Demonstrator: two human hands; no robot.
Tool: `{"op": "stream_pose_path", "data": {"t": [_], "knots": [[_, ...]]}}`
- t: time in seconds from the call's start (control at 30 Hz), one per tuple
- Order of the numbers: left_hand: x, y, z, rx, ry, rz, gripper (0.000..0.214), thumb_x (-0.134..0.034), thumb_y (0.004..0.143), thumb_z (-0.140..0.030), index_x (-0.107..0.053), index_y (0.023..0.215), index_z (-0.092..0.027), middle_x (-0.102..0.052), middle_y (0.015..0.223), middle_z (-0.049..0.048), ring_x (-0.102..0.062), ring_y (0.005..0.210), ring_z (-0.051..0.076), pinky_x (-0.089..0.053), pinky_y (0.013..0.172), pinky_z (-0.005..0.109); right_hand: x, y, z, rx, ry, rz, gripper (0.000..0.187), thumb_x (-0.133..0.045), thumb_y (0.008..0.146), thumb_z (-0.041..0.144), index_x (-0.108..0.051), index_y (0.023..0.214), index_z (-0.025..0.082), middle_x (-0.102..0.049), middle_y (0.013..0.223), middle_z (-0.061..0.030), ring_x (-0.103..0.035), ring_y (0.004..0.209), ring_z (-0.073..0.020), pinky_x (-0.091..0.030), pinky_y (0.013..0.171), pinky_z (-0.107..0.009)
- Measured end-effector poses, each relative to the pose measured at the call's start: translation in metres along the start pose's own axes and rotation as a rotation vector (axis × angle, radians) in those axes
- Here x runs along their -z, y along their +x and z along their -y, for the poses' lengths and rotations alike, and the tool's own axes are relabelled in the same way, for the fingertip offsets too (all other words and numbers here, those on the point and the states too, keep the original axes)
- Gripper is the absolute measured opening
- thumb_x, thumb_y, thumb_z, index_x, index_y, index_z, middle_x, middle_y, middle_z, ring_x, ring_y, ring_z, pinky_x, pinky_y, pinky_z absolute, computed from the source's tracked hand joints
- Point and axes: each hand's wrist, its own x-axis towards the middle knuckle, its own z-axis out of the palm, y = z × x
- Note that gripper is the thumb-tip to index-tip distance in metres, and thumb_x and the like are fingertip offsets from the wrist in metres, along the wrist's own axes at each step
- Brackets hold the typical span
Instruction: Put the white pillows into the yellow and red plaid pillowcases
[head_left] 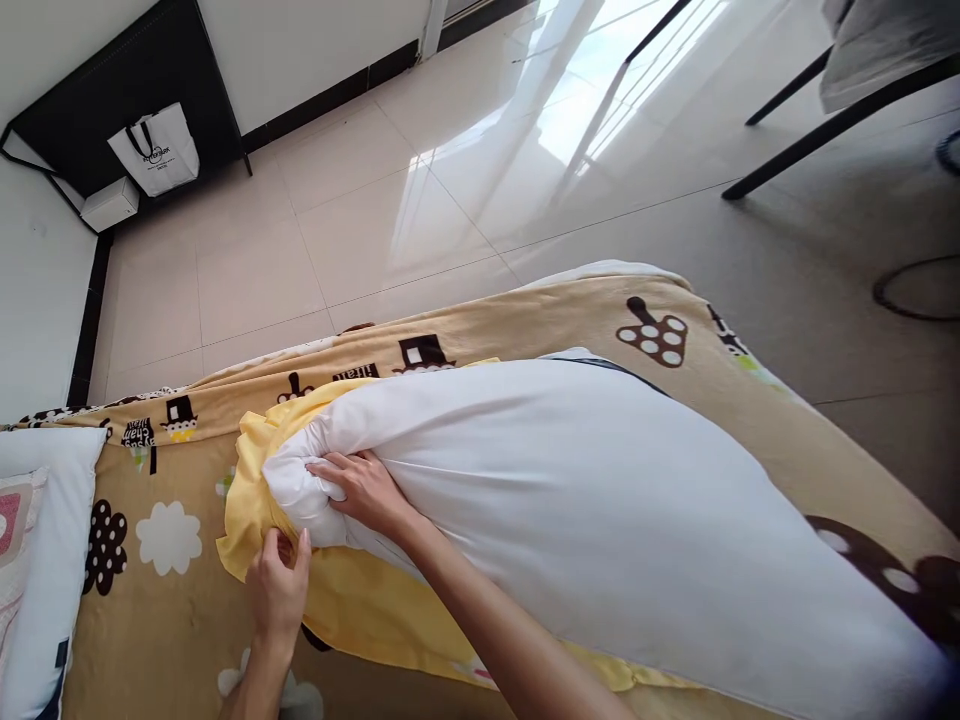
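A large white pillow (555, 480) lies lengthwise on the bed, its left end bunched into folds. Around that end sits a gathered yellow pillowcase (251, 480), which also spreads flat beneath the pillow along its near side. My right hand (369, 492) grips the bunched pillow end, fingers curled into the white fabric. Just to the left and nearer to me, my left hand (276, 590) pinches the pillowcase's edge between thumb and fingers. Some fingertips of both hands are hidden by cloth.
A tan patterned blanket (150, 640) covers the bed. Another white pillow (56, 590) lies at the left edge. Beyond the bed are a tiled floor (360, 220), a white paper bag (161, 150), a small white box (110, 205) and dark chair legs (825, 130).
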Motion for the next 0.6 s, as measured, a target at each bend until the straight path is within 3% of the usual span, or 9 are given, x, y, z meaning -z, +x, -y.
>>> {"op": "stream_pose_path", "data": {"t": [0.13, 0.3, 0.43, 0.6], "knots": [[-0.015, -0.001, 0.006, 0.093, 0.061, 0.042, 0.043, -0.048, 0.084, -0.057, -0.059, 0.061, -0.023, -0.072, 0.072, 0.0138, -0.068, 0.071, 0.029, -0.044, 0.063, 0.034, -0.001, 0.003, 0.004, 0.012, -0.025, 0.062, 0.050, -0.061, 0.081, 0.024, -0.061, 0.130, 0.030, -0.066, 0.120, -0.0062, -0.062, 0.106, -0.0250, -0.034, 0.094, -0.037], [-0.040, -0.005, 0.006, 0.160, -0.404, -0.024, 0.052, -0.056, 0.074, -0.068, -0.058, 0.057, -0.020, -0.066, 0.060, 0.0092, -0.059, 0.059, 0.021, -0.043, 0.061, 0.031, 0.002, 0.009, 0.008, 0.012, -0.046, 0.073, 0.046, -0.061, 0.080, 0.024, -0.065, 0.125, 0.031, -0.069, 0.111, -0.0056, -0.063, 0.103, -0.0240, -0.036, 0.090, -0.035], [-0.043, -0.028, -0.017, 0.194, -0.606, -0.032, 0.057, -0.065, 0.065, -0.073, -0.056, 0.056, -0.018, -0.052, 0.053, -0.0005, -0.046, 0.056, 0.013, -0.039, 0.056, 0.025, 0.004, 0.022, 0.012, 0.031, -0.101, 0.093, 0.042, -0.062, 0.078, 0.023, -0.068, 0.119, 0.029, -0.070, 0.106, -0.0059, -0.065, 0.095, -0.0231, -0.039, 0.081, -0.032], [-0.029, -0.049, -0.060, 0.131, -0.712, 0.031, 0.053, -0.058, 0.078, -0.068, -0.053, 0.061, -0.019, -0.050, 0.056, -0.0021, -0.046, 0.056, 0.011, -0.040, 0.056, 0.023, -0.003, 0.026, 0.025, 0.089, -0.133, 0.112, 0.023, -0.056, 0.083, 0.021, -0.073, 0.100, 0.020, -0.071, 0.100, -0.0082, -0.066, 0.086, -0.0208, -0.039, 0.074, -0.030]]}}
